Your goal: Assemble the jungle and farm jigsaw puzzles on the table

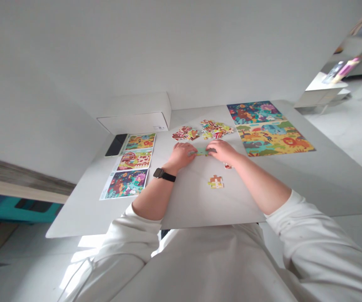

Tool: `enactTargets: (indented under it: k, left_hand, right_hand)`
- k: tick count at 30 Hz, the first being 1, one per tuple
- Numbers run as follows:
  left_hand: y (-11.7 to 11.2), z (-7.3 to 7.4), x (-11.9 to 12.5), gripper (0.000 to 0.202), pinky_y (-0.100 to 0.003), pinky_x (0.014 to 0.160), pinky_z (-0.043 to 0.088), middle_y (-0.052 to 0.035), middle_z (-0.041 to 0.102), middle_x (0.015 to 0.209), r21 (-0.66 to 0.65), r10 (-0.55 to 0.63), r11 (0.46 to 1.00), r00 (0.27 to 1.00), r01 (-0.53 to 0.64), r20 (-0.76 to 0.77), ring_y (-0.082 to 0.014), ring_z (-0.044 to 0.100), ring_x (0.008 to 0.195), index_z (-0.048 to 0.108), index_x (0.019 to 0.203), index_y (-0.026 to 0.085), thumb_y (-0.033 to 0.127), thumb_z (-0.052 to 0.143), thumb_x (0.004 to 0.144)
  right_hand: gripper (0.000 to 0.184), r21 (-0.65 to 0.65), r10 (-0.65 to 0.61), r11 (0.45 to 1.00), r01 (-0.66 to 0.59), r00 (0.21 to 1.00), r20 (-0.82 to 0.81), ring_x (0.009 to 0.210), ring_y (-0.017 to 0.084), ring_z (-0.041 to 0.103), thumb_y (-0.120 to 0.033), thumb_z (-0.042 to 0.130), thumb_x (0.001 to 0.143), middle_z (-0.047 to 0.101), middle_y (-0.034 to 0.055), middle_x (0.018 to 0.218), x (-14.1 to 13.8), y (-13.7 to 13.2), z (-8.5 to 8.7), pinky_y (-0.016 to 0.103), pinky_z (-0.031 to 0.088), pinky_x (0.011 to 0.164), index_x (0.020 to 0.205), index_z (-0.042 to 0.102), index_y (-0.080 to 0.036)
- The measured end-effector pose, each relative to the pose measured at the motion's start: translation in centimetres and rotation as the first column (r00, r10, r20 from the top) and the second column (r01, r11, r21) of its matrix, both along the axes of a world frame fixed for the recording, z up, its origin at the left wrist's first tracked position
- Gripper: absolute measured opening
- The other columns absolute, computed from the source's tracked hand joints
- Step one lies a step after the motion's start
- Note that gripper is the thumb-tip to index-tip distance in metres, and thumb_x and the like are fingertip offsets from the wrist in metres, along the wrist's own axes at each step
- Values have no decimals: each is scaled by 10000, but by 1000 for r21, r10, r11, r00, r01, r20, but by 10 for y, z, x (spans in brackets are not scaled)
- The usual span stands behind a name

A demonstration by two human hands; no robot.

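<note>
Although the white table (200, 201) carries many things, the activity sits near its middle, at the edge closest to the person. On the far right lies a large finished puzzle (270, 128) with colorful animals, and on the left are three printed picture cards (134, 160) in one column, with a black phone (116, 144) and a white box (137, 113) beyond them. Two piles of loose puzzle pieces (201, 132) lie at the far side of the hands, and a small joined group of pieces (215, 181) lies alone on the near side. One single piece (228, 166) is almost touching the right hand (225, 152). Between both hands is a narrow green puzzle piece (202, 151), flat on the table. The left hand (182, 154), with a black watch (160, 173) on its wrist, and the right hand both are closed narrow and hold this green piece from its two ends, so it lies directly under their fingertips. For careful work of this kind, it is good to keep the fingers low and the pressure equal from both sides, so the piece does not slide or bend.
</note>
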State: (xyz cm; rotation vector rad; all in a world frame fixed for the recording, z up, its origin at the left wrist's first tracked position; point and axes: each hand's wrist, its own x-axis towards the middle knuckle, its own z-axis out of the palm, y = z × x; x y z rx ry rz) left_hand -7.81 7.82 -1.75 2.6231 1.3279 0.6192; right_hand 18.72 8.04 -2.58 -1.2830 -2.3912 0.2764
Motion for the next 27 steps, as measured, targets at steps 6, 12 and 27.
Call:
enactTargets:
  k: [6,12,27]
  left_hand:
    - [-1,4,1,235,-464,1116,482,-71,804,1195,-13,-26,1000,1000,26,1,-275,717,1154,856,1085,258,309,690,927]
    - [-5,5,4,223,-474,1119,464,-76,808,1188,6,15,1000,999,-15,-30,-290,711,1157,862,1071,261,314,701,927]
    - [-4,7,1,215,-476,1108,441,-70,805,1173,13,13,1000,998,-12,-58,-292,696,1143,859,1056,260,299,699,918]
  right_hand:
    - [217,8,-15,1000,15,1000,-13,1106,272,704,-193,754,914,792,84,1166,0,1,-2,384,530,1019,1108,836,-241]
    - [211,6,-29,1000,29,1000,-12,1116,275,706,-203,751,911,793,80,1170,0,1,-2,388,531,1024,1099,837,-247]
    - [212,-8,-39,999,39,999,-7,1126,276,698,-191,744,910,789,80,1162,-1,-2,2,391,528,1025,1095,833,-245]
